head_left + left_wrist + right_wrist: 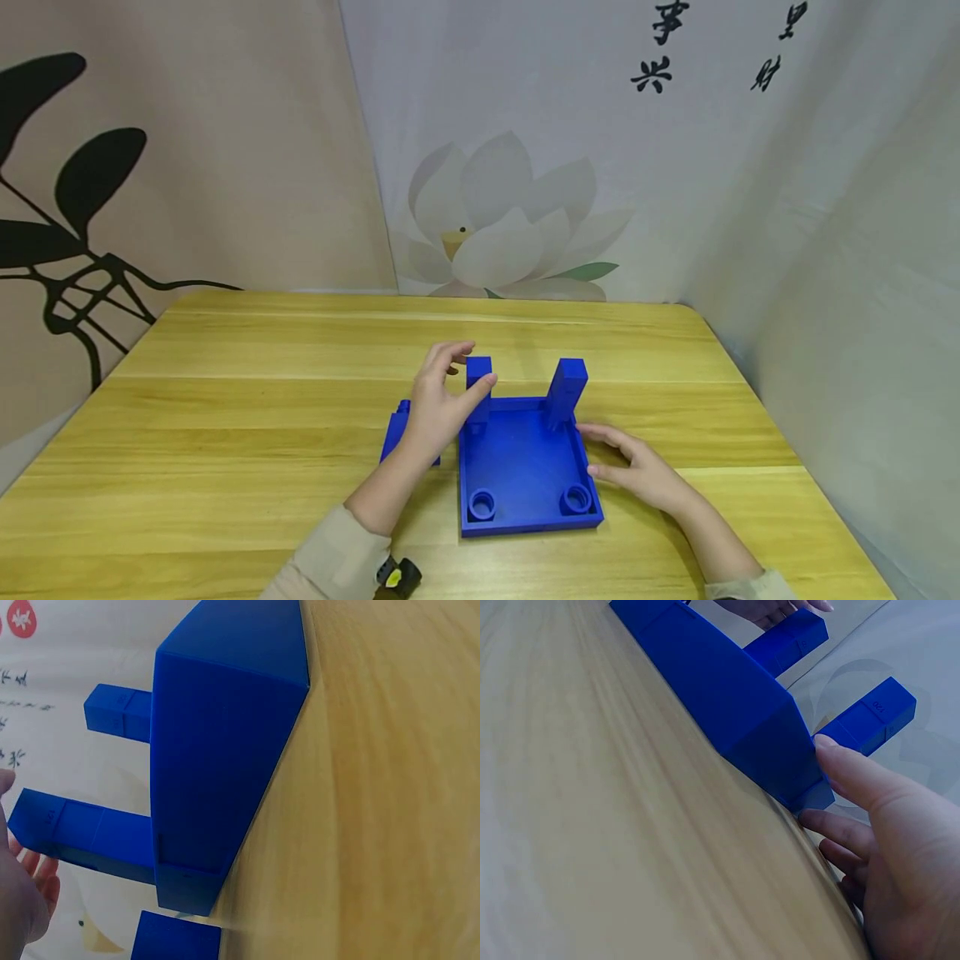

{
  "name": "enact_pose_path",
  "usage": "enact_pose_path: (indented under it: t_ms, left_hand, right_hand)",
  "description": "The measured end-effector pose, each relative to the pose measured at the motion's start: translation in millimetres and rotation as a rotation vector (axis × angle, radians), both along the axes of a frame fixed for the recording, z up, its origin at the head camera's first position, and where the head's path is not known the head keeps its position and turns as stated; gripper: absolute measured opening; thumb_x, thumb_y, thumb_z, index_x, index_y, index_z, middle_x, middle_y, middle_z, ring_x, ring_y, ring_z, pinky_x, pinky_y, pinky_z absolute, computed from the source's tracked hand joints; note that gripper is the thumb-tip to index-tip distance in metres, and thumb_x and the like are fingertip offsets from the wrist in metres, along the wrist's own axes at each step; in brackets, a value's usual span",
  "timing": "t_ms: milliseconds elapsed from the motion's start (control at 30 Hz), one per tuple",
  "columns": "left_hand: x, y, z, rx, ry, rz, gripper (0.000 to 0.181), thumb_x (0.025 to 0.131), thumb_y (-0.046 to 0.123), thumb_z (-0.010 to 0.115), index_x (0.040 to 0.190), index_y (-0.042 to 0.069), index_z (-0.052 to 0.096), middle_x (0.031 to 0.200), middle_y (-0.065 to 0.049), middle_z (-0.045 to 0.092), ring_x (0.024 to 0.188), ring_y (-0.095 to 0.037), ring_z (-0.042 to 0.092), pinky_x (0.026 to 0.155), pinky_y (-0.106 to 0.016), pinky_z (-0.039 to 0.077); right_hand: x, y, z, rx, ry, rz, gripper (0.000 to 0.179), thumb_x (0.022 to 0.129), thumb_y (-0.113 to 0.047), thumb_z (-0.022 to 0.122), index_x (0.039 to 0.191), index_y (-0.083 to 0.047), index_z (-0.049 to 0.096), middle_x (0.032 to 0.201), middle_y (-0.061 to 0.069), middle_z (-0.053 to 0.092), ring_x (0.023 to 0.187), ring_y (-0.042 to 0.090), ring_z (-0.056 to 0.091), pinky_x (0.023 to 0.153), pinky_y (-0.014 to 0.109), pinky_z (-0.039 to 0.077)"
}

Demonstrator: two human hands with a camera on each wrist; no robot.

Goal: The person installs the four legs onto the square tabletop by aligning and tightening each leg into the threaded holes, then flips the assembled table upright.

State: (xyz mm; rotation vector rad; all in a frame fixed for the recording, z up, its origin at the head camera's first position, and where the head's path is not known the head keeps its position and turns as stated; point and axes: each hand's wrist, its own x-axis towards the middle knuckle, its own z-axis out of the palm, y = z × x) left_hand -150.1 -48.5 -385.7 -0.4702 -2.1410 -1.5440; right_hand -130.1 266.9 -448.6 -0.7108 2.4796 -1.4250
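Note:
A shallow blue square tray lies on the wooden table. Two tall square posts rise from its far corners, the left post and the right post. Round sockets, including the near right one, sit in the near corners. My left hand is around the top of the left post, its thumb crossing the front in the head view and its fingers loosely bent to the far side. Beside the tray's right wall, my right hand has relaxed fingers, with thumb and fingertips right at the wall.
Left of the tray lies another blue piece, partly hidden behind the left forearm. The wooden table extends to a cloth backdrop with a lotus print at the back. A dark device is at the left cuff.

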Motion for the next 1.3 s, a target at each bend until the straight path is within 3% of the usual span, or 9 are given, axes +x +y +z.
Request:
enact_pose_path:
  t_ms: [300,567,833,1300]
  left_hand:
    - [0.8,1.4,0.7,0.019,-0.035,0.083,0.042,0.079,0.026,0.081,0.112,0.006,0.064,0.107,-0.001,0.059,0.098,-0.016,0.052,0.084,-0.042,0.044]
    - [1.5,2.4,2.4,0.015,-0.032,0.099,0.036,0.078,0.022,0.082,0.107,0.005,0.067,0.100,-0.001,0.062,0.094,-0.017,0.055,0.081,-0.036,0.046]
    - [-0.6,0.6,-0.6,0.025,-0.001,0.053,0.033,0.079,0.011,0.079,0.110,0.004,0.068,0.106,-0.002,0.064,0.092,-0.018,0.054,0.077,-0.037,0.047]
    - [0.6,-2.5,2.9,0.046,-0.057,-0.043,0.037,0.082,-0.001,0.067,0.119,0.004,0.067,0.114,-0.004,0.063,0.096,-0.017,0.055,0.080,-0.038,0.049]
  right_hand:
    - [0.2,0.6,0.0,-0.004,-0.003,0.001,0.051,0.091,-0.025,0.067,0.139,-0.019,0.050,0.139,-0.001,0.050,0.129,0.020,0.043,0.105,0.029,0.031]
    - [0.6,0.8,0.6,-0.007,0.003,0.002,0.051,0.091,-0.024,0.067,0.139,-0.018,0.050,0.139,0.000,0.050,0.129,0.020,0.043,0.105,0.028,0.031]
    - [0.6,1.1,0.9,-0.020,-0.004,0.011,0.050,0.092,-0.022,0.066,0.139,-0.018,0.049,0.140,0.000,0.049,0.129,0.020,0.043,0.105,0.028,0.031]
    - [0.6,0.3,2.1,-0.018,-0.008,0.012,0.051,0.091,-0.023,0.067,0.139,-0.018,0.050,0.140,0.000,0.049,0.129,0.021,0.042,0.105,0.028,0.031]
